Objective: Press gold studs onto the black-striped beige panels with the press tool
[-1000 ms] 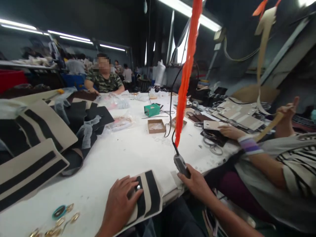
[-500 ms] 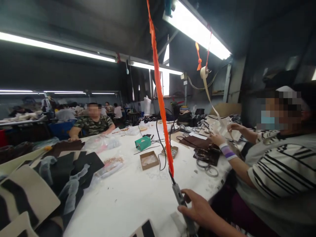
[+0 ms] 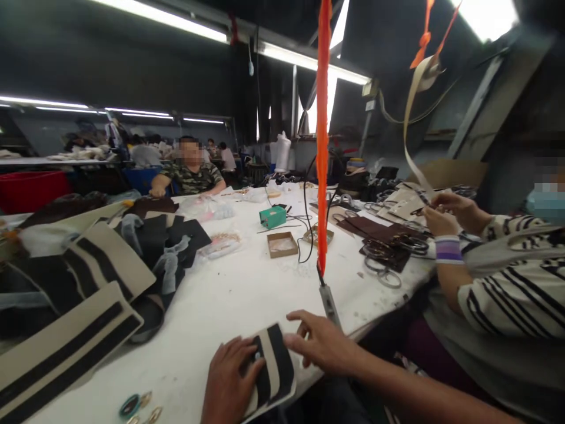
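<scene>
My left hand (image 3: 229, 377) lies on a black-and-cream striped panel (image 3: 276, 359) at the table's near edge, fingers stretched over it. A small shiny piece (image 3: 258, 355) shows on the panel beside that thumb. My right hand (image 3: 320, 341) hovers at the panel's right side, fingers apart and holding nothing. Just behind it, a grey handheld tool (image 3: 329, 301) hangs upright on an orange strap (image 3: 323, 147); my right wrist hides its lower end.
Striped panels (image 3: 110, 259) are piled at left. Gold rings and a dark round item (image 3: 130, 406) lie at the near left. Beyond are a cardboard box (image 3: 282, 244) and a green device (image 3: 272, 217). A co-worker's hands (image 3: 445, 215) work at right; another person (image 3: 194, 171) sits opposite.
My right hand has let go of the grey tool and moved left to the striped panel. My left hand has come into view on the panel. The view has shifted downward.
</scene>
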Available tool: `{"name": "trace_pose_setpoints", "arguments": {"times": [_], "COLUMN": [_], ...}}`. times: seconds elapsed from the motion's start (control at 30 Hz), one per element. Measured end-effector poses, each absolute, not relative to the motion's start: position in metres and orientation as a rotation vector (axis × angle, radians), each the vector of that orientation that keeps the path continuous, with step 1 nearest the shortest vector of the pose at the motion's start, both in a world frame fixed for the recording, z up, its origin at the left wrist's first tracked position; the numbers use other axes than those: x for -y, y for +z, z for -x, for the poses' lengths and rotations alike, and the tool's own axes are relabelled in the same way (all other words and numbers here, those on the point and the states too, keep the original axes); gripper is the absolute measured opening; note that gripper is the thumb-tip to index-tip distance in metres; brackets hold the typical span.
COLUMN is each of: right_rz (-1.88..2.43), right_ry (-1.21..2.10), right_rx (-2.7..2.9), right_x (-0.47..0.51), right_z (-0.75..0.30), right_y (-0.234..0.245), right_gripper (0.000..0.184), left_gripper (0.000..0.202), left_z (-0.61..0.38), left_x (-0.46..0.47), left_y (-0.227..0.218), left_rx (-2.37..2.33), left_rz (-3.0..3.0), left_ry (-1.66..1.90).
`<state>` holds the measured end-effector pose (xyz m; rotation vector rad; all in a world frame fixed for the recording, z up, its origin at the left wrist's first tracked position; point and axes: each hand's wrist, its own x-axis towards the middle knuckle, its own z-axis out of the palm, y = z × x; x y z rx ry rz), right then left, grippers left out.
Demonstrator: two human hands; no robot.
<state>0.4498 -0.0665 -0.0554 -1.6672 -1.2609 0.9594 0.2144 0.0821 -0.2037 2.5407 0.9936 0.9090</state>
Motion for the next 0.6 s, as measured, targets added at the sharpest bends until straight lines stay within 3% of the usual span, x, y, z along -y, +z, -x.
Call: {"name": "trace_pose_setpoints", "arguments": {"times": [0.07, 0.2, 0.3, 0.47, 0.6], "right_rz": [1.675, 1.506, 1.375, 1.244, 1.481], "right_ry": [1.224, 1.301, 1.295, 1.235, 1.039], "right_rx": [1.173, 1.012, 0.967, 0.988, 1.276], "right_x": [0.062, 0.051, 0.040, -0.006, -0.044], "right_z": [-0.427, -0.409, -0.408, -0.412, -0.418], "right_y": [-0.089, -0.122, -0.111, -0.085, -0.074], "right_gripper": [0.064, 0.063, 0.057, 0.047, 0.044], "left_gripper": [0.024, 0.022, 0.027, 0.055, 0.057], "left_z": [-0.215, -0.217, -0.217, -0.196, -0.161], "left_x": [-0.073, -0.064, -0.066, -0.098, -0.134], "left_y": [-0.196, -0.179, -0.159, -0.112, -0.074], "left_rx": [-1.007, -0.996, -1.055, -1.351, -1.565], "left_rz": [-2.501, -2.396, -2.239, -1.976, -2.055], "left_ry": [0.869, 0.851, 0.876, 0.985, 1.035]}}
